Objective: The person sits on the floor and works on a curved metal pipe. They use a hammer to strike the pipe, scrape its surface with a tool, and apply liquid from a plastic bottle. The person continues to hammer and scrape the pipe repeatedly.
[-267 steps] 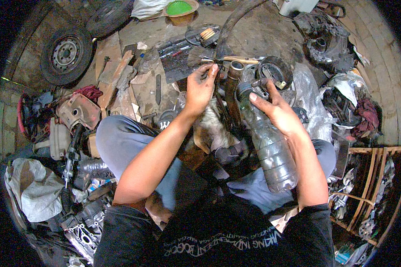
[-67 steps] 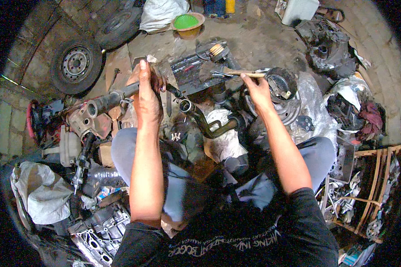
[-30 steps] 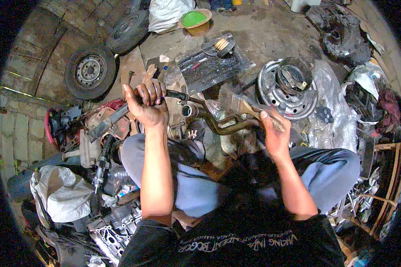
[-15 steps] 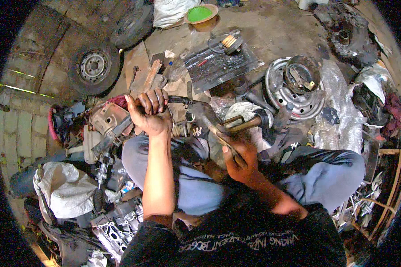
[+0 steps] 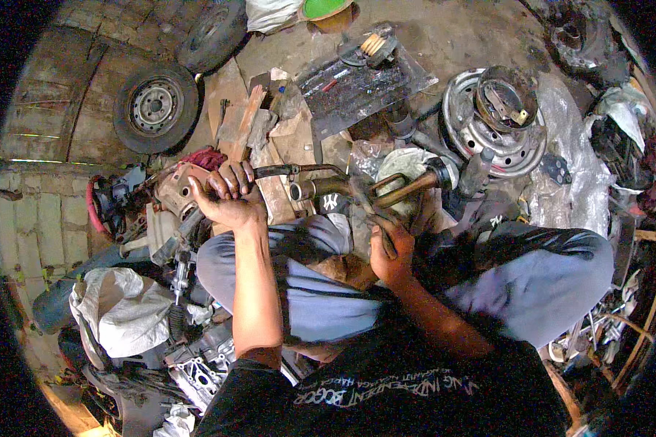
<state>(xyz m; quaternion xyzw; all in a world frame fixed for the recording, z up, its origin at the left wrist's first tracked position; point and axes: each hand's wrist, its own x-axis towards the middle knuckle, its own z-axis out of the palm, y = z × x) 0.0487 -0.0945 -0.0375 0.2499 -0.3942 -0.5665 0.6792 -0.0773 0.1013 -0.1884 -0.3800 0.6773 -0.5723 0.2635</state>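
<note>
A dirty metal pipe [image 5: 407, 191] with a flared end and a thinner branch tube is held up in front of my lap. Its wide open mouth [image 5: 299, 191] points left. On the branch tube sits a black rubber hose [image 5: 275, 170], and my left hand [image 5: 229, 195] is closed around the hose's far end, thumb sticking out. My right hand [image 5: 393, 251] is wrapped round a dark, narrow part below the pipe's middle; whether that part belongs to the pipe I cannot tell. The flared end lies to the right, over a pale cloth or bag.
A steel wheel rim [image 5: 455, 138] with a brake drum [image 5: 504, 102] on it lies ahead right. Behind the pipe is a black metal sheet [image 5: 357, 91]. Tyres [image 5: 157, 108] lean at the left wall. Engine parts [image 5: 200, 371] and a white sack [image 5: 127, 309] lie at my left.
The pipe has turned in my hands, so its open mouth and thin branch tube show more plainly. My left hand has shifted left with the hose; my right hand still grips.
</note>
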